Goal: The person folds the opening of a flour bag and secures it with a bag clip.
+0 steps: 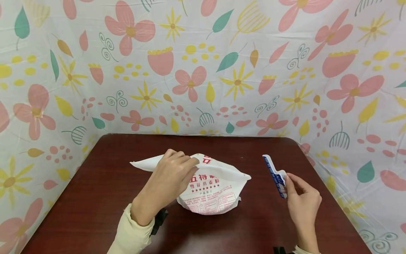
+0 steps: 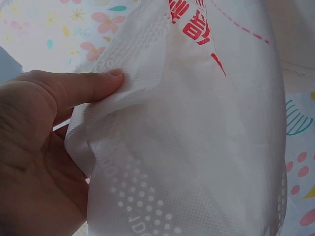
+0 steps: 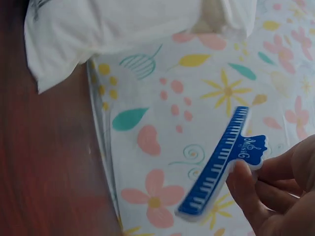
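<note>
A white bag [image 1: 210, 188] printed with red characters is seen on the dark red table [image 1: 95, 197], at the centre of the head view. Its folded top edge is pinched by the left hand [image 1: 169, 180], which lies at 9 o'clock of the bag; in the left wrist view the thumb [image 2: 86, 86] is pressed on the outside of the embossed paper fold, with the other fingers hidden behind it. The bag's base is resting on the table.

A blue and white clip [image 1: 276, 176], marked with a piano-key pattern, is held by its tab end in the right hand [image 1: 302, 203], at 3 o'clock of the bag and well apart from it. The clip is gripped between thumb and fingertips, as confirmed in the right wrist view [image 3: 221, 164]. Whether the clip is sprung apart cannot be told.

The table is enclosed on three sides by a flowered cloth [image 1: 203, 70], from 9 o'clock through 12 to 3.
</note>
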